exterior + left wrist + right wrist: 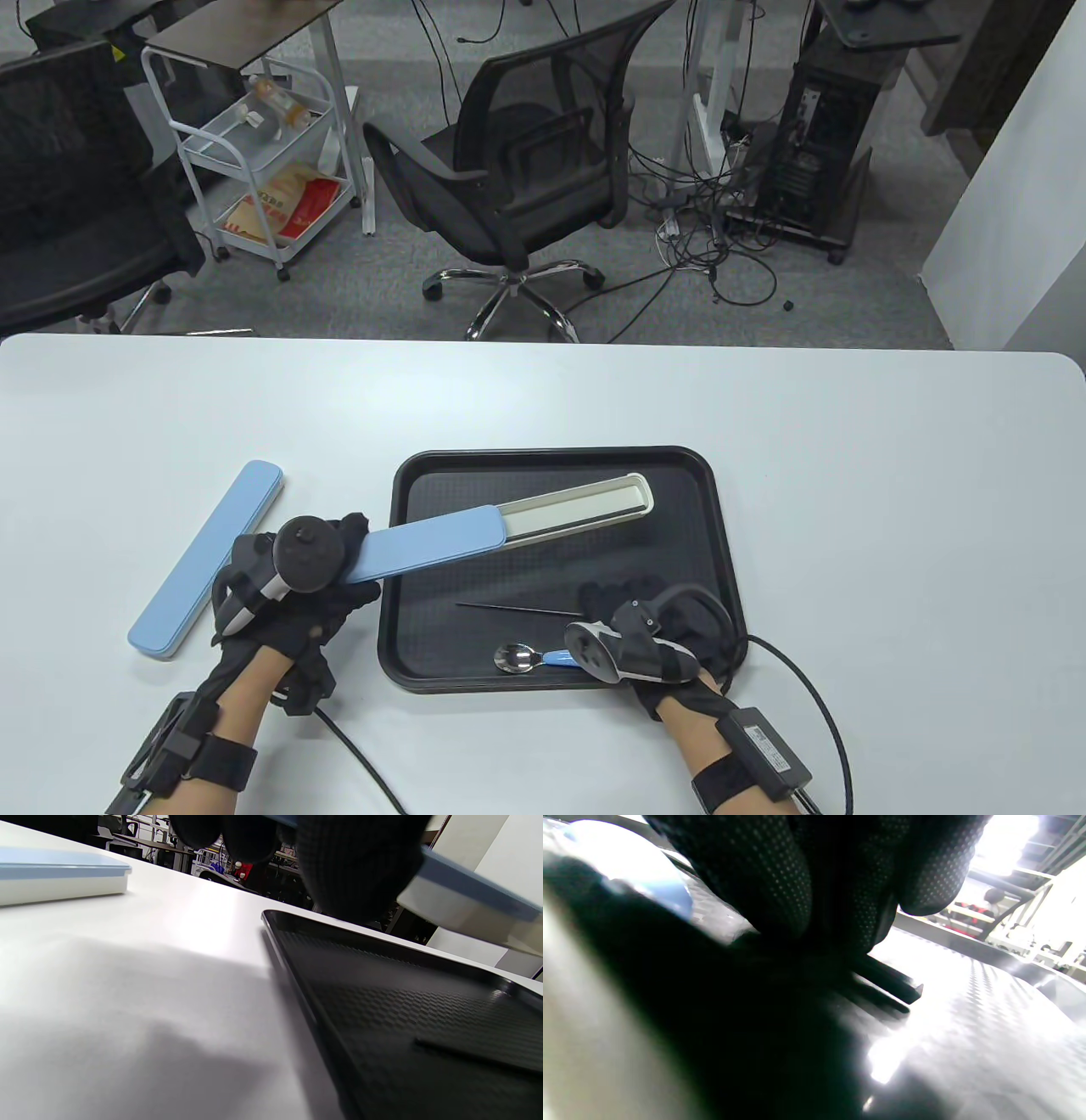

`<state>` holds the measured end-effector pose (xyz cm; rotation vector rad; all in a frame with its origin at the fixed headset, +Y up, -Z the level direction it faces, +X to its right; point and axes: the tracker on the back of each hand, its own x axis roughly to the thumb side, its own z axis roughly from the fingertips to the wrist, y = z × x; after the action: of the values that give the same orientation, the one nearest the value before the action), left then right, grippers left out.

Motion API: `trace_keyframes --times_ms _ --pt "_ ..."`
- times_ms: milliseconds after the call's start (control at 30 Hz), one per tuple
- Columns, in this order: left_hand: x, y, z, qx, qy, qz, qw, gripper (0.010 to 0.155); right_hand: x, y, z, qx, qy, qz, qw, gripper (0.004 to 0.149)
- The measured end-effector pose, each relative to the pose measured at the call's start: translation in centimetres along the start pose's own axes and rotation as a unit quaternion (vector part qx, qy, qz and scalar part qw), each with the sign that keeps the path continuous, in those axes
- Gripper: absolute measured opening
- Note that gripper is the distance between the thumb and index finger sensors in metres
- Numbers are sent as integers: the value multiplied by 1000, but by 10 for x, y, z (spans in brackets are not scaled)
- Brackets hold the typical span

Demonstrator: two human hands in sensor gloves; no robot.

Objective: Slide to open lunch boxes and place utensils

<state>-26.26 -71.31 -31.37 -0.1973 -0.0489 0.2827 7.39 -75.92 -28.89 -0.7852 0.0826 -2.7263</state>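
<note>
A black tray (pixel 551 452) holds a long utensil box lying at a slant. Its blue lid (pixel 433 543) is slid partway left, baring the empty white base (pixel 585 505). My left hand (pixel 361 531) grips the lid's left end past the tray's left edge; in the left wrist view my fingers (pixel 356 866) wrap the box (pixel 466 899) above the tray (pixel 382 1005). My right hand (pixel 607 598) pinches black chopsticks (pixel 517 608) lying on the tray; their ends stick out under my fingers (pixel 780 878) in the right wrist view (pixel 891 982). A spoon (pixel 516 658) with a blue handle lies beside that hand.
A second blue box (pixel 208 556), closed, lies on the white table left of the tray; it also shows in the left wrist view (pixel 59 878). Glove cables trail off the table's near edge. An office chair (pixel 517 161) stands beyond the far edge.
</note>
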Motion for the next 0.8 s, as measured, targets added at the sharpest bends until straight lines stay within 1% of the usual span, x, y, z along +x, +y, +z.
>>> trace_keyframes --times_ms 133,200,267,300,333,400,433,567,800 --pt "0 0 0 0 1 2 1000 87 -1 1 -3 19 8 2 1000 55" --pt "-1 0 0 1 1 3 1000 87 -4 2 -4 26 16 -13 999 56" --pt "-2 2 1 4 2 8 1000 87 -11 2 -1 11 36 -47 998 56" --pt "-3 3 1 6 3 12 1000 87 -16 1 1 -8 45 -54 997 56" --pt "-3 3 1 9 5 16 1000 87 -20 0 2 -15 49 -51 997 56" --pt "-5 5 2 13 6 25 1000 87 -31 -3 6 -9 76 -46 996 56" --pt "-5 5 1 15 6 29 999 87 -38 -5 8 -19 88 -57 994 55" --pt "-6 4 1 13 13 26 999 87 -61 -8 17 -29 141 -80 986 50" --pt "-6 5 2 14 16 27 999 87 -100 -4 36 -27 217 -121 968 47"
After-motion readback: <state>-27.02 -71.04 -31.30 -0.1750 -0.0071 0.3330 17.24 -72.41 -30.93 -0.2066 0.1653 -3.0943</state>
